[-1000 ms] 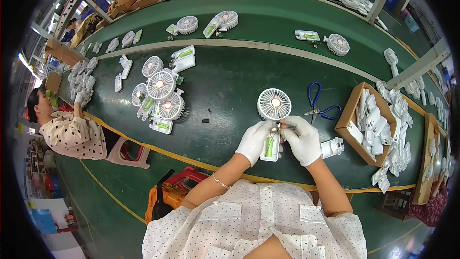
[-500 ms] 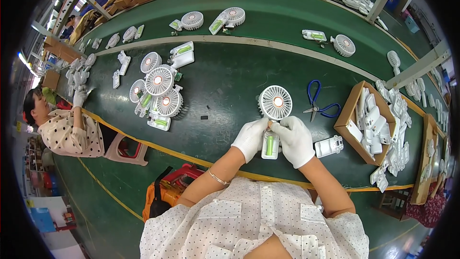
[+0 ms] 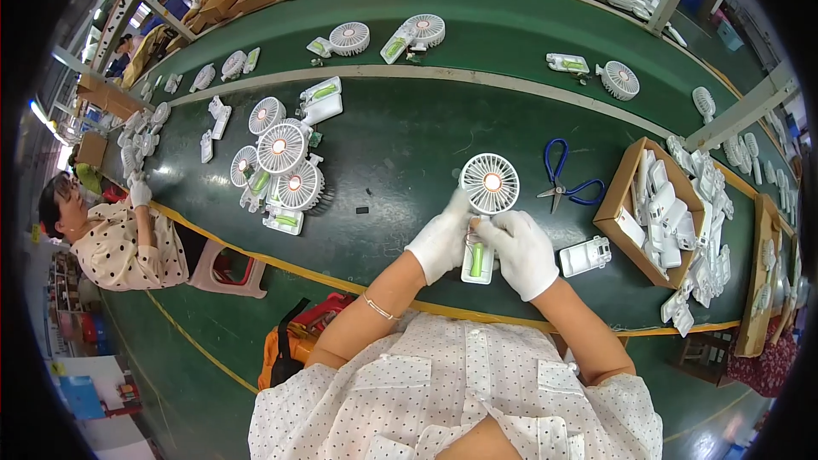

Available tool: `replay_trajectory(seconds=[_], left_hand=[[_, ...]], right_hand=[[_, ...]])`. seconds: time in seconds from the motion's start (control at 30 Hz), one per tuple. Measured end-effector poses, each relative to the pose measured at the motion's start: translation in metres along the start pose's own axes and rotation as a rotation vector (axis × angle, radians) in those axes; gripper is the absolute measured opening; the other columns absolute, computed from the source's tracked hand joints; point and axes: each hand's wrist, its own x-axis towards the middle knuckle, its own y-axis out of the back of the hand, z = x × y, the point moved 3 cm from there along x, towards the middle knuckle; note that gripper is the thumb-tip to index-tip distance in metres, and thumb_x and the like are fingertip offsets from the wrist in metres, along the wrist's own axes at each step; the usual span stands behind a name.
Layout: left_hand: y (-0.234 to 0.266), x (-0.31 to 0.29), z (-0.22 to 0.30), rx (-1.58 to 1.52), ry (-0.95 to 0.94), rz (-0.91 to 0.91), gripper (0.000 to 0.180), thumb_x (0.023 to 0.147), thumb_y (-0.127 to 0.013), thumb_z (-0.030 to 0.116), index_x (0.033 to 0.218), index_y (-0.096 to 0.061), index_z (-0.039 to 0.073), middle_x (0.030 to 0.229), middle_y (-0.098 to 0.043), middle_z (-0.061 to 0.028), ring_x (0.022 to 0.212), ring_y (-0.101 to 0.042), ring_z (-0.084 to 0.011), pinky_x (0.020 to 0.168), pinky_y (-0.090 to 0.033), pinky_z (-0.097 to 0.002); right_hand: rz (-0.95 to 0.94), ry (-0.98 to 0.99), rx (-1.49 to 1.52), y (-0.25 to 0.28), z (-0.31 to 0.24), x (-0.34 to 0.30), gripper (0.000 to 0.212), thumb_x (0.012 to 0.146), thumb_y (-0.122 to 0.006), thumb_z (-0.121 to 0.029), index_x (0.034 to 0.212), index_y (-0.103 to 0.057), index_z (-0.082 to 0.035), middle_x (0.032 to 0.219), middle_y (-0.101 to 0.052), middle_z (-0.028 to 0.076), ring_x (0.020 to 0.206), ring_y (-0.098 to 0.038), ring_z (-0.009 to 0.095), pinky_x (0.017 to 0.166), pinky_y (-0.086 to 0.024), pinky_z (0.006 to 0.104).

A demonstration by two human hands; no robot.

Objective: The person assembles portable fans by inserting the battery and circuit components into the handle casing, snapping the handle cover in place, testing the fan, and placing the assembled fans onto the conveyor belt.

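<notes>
A white handheld fan (image 3: 490, 183) lies in front of me, its round grille away from me and its opened handle, with a green battery cell (image 3: 476, 259), toward me. My left hand (image 3: 442, 237), in a white glove, closes on the fan where head meets handle. My right hand (image 3: 517, 249), also gloved, has its fingers pinched together at the top of the handle, close to thin wires; what exactly they pinch is hidden. Right of my right hand lies a white handle cover (image 3: 585, 256). Beyond it rest blue-handled cutters (image 3: 561, 183), their blades apart.
A cardboard box (image 3: 631, 238) of white covers stands at the right, with more covers heaped beside it. Several opened fans (image 3: 281, 146) are clustered at the left. Beyond a pale rail, more fans (image 3: 349, 37) lie on a green belt. A co-worker (image 3: 119, 234) sits far left.
My left hand has shifted up a little along the fan's neck. The right fingers stay near the top of the handle. On the belt, the fans have moved slightly right.
</notes>
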Motion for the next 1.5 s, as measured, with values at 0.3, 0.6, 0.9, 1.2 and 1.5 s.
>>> replay_trajectory(seconds=[0.3, 0.6, 0.9, 1.2, 1.5], left_hand=[[-0.019, -0.006, 0.011, 0.02, -0.075, 0.177, 0.031, 0.098, -0.058, 0.015, 0.121, -0.058, -0.005, 0.115, -0.065, -0.0114, 0.102, -0.067, -0.0216, 0.09, -0.054, -0.0359], [-0.038, 0.017, 0.013, -0.47, -0.264, 0.186, 0.02, 0.1, -0.056, 0.017, 0.115, -0.06, 0.004, 0.107, -0.065, -0.0075, 0.099, -0.062, -0.0164, 0.089, -0.051, -0.032], [-0.045, 0.006, 0.005, -0.379, -0.271, 0.163, 0.031, 0.102, -0.052, 0.016, 0.126, -0.053, -0.002, 0.114, -0.062, -0.0119, 0.102, -0.062, -0.0205, 0.093, -0.05, -0.0353], [-0.037, -0.011, 0.011, 0.228, -0.328, 0.168, 0.044, 0.097, -0.052, 0.007, 0.138, -0.045, -0.007, 0.123, -0.061, -0.0114, 0.11, -0.06, -0.0164, 0.091, -0.051, -0.0309], [-0.024, -0.022, 0.021, 0.186, -0.275, 0.193, 0.048, 0.093, -0.048, -0.003, 0.14, -0.039, -0.002, 0.126, -0.058, -0.0154, 0.117, -0.06, -0.0247, 0.096, -0.053, -0.0363]], right_hand=[[0.056, -0.303, 0.26, 0.004, 0.006, -0.004, 0.049, 0.078, -0.068, -0.001, 0.125, -0.056, -0.003, 0.1, -0.065, 0.012, 0.091, -0.062, 0.031, 0.08, -0.051, 0.0397], [0.466, -0.144, 0.023, 0.0, -0.009, 0.013, 0.037, 0.068, -0.077, -0.006, 0.099, -0.056, -0.007, 0.11, -0.059, 0.014, 0.105, -0.058, 0.037, 0.091, -0.047, 0.0465], [0.491, -0.446, 0.337, -0.006, 0.009, -0.008, 0.018, 0.075, -0.073, -0.005, 0.09, -0.062, -0.002, 0.109, -0.062, 0.014, 0.1, -0.062, 0.033, 0.088, -0.049, 0.0402], [0.276, -0.784, 0.943, -0.009, 0.024, -0.011, 0.022, 0.078, -0.07, -0.002, 0.096, -0.058, 0.003, 0.112, -0.062, 0.011, 0.1, -0.062, 0.016, 0.086, -0.052, 0.0276], [0.193, -0.384, -0.089, 0.064, -0.001, -0.037, 0.051, 0.07, -0.081, -0.013, 0.116, -0.062, -0.005, 0.121, -0.056, 0.015, 0.106, -0.057, 0.032, 0.093, -0.048, 0.0398]])
